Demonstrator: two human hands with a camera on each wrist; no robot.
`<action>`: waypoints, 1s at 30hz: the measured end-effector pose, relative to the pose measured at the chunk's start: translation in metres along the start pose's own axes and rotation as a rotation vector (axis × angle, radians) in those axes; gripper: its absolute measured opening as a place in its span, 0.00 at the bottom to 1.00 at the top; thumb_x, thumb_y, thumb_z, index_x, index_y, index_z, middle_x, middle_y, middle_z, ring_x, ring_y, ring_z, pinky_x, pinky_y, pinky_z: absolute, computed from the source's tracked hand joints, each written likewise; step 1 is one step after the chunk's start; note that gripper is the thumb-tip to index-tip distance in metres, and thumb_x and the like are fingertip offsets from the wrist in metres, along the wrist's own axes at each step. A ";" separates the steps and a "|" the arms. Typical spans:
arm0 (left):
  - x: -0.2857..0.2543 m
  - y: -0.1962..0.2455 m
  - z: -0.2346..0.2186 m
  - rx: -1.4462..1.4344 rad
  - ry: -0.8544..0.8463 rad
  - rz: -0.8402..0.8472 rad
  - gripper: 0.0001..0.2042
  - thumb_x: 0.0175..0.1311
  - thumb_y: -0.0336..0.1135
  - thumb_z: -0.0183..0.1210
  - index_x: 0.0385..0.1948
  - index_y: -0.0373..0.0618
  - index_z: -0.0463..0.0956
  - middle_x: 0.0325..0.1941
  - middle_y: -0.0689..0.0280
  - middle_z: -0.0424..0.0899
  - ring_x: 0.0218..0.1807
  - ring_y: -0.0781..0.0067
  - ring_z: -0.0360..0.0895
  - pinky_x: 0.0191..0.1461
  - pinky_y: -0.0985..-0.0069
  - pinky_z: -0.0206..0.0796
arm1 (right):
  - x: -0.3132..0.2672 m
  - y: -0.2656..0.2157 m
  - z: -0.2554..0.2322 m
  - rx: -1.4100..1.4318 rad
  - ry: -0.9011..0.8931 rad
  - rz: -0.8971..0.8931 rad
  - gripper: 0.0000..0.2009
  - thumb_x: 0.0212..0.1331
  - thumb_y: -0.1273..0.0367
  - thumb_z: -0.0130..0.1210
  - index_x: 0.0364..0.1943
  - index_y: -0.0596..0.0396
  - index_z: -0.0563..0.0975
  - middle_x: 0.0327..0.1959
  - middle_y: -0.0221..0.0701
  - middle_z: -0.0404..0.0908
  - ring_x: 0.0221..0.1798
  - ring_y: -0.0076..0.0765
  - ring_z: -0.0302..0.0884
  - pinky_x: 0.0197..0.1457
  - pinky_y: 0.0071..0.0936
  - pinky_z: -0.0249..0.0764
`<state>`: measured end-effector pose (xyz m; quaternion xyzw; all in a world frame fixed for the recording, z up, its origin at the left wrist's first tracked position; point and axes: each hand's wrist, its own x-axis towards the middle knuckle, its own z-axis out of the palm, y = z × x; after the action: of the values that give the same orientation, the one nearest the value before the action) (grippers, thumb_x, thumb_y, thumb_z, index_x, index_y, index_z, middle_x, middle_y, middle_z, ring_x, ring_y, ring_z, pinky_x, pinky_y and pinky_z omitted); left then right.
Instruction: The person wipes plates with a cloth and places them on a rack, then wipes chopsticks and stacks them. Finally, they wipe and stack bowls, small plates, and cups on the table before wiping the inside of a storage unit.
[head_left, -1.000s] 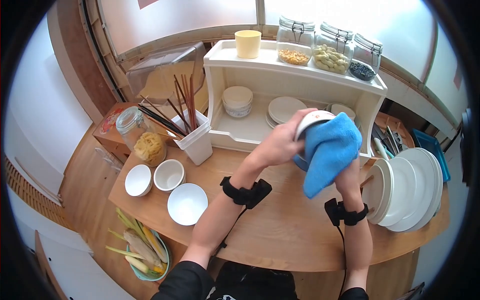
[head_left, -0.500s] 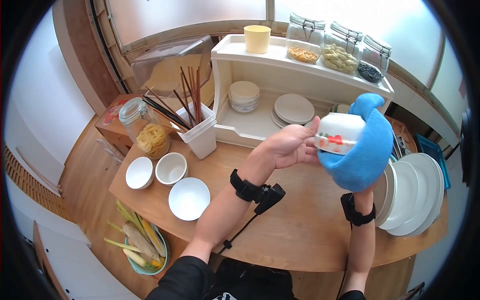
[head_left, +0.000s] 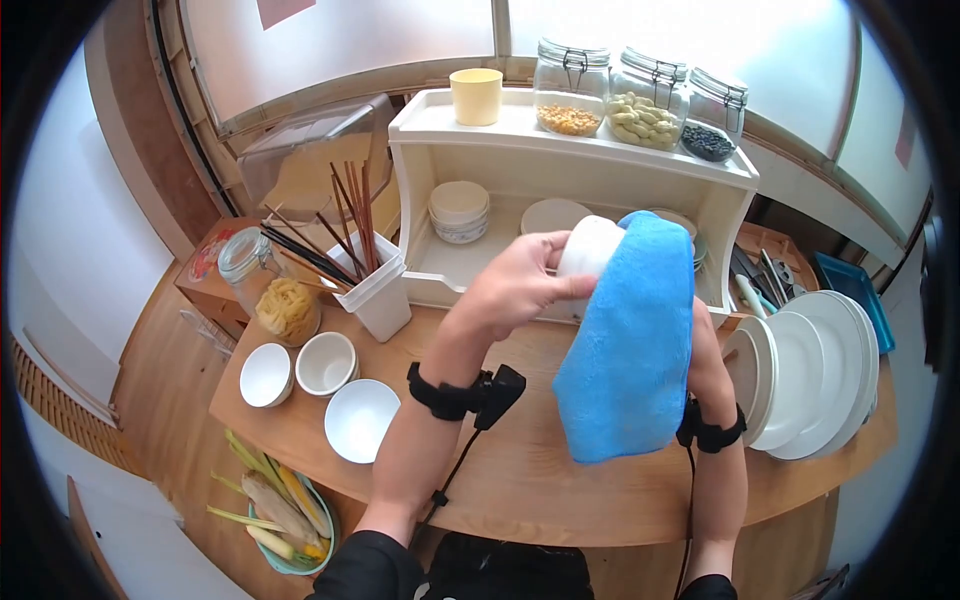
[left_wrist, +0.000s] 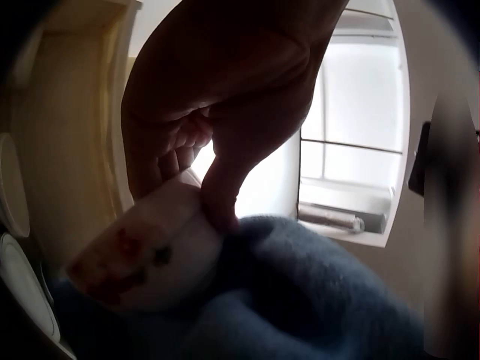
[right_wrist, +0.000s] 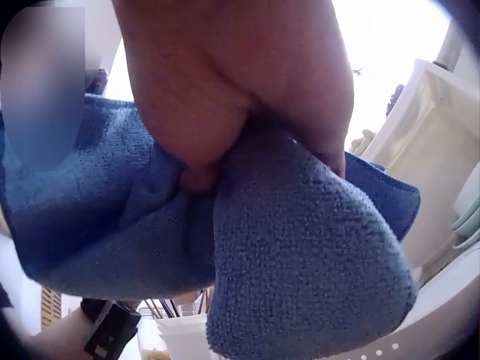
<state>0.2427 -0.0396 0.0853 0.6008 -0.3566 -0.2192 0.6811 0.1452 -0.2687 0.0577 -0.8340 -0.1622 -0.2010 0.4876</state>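
Observation:
My left hand (head_left: 512,287) pinches a small white bowl (head_left: 590,248) between thumb and fingers, over the table in front of the shelf. Red flowers and a green leaf show on the bowl's side (left_wrist: 139,259) in the left wrist view. A blue cloth (head_left: 635,350) wraps the bowl's right part and hangs down in a broad flap. My right hand (right_wrist: 240,90) grips the cloth from the other side, its thumb bent into the folds. In the head view the cloth hides most of that hand's fingers.
White bowls (head_left: 362,420) stand at the table's left, near a chopstick holder (head_left: 382,305) and a pasta jar (head_left: 285,300). Large plates (head_left: 800,375) stand upright in a rack on the right. Behind, a cream shelf (head_left: 570,160) carries jars, a yellow cup (head_left: 476,97) and dishes.
The bowl has turned within the cloth, its printed side swinging out of the head view. My left fingers have gone from loosely supporting it to pinching it. The cloth flap now hangs lower.

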 end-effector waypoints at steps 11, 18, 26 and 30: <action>-0.021 0.028 0.021 0.729 -0.211 0.096 0.20 0.53 0.30 0.73 0.48 0.38 0.79 0.43 0.54 0.87 0.43 0.64 0.85 0.48 0.71 0.74 | -0.010 -0.002 -0.027 0.061 -0.150 -0.024 0.29 0.60 0.72 0.64 0.67 0.60 0.70 0.62 0.41 0.78 0.66 0.46 0.76 0.67 0.40 0.72; -0.013 0.007 0.012 -0.218 -0.416 0.023 0.26 0.53 0.35 0.77 0.52 0.35 0.77 0.48 0.66 0.86 0.47 0.77 0.81 0.54 0.77 0.72 | -0.051 -0.077 -0.011 -0.563 0.194 -0.170 0.34 0.49 0.71 0.69 0.65 0.57 0.72 0.61 0.41 0.77 0.65 0.47 0.74 0.68 0.41 0.70; -0.006 -0.014 -0.009 -0.215 -0.373 0.051 0.36 0.47 0.39 0.80 0.58 0.37 0.72 0.53 0.63 0.84 0.54 0.73 0.81 0.59 0.72 0.72 | -0.035 -0.025 -0.029 0.214 0.048 -0.052 0.32 0.53 0.62 0.66 0.62 0.62 0.72 0.57 0.43 0.79 0.56 0.42 0.79 0.62 0.36 0.74; -0.012 -0.003 0.015 -0.457 -0.377 0.146 0.48 0.47 0.52 0.79 0.69 0.41 0.62 0.67 0.56 0.74 0.63 0.65 0.76 0.63 0.70 0.70 | -0.040 -0.012 -0.045 0.668 -0.105 0.067 0.32 0.56 0.57 0.65 0.60 0.65 0.72 0.54 0.44 0.80 0.52 0.40 0.82 0.59 0.33 0.76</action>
<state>0.2243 -0.0411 0.0801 0.3534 -0.4604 -0.3520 0.7343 0.0971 -0.3059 0.0667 -0.6422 -0.2165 -0.0777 0.7312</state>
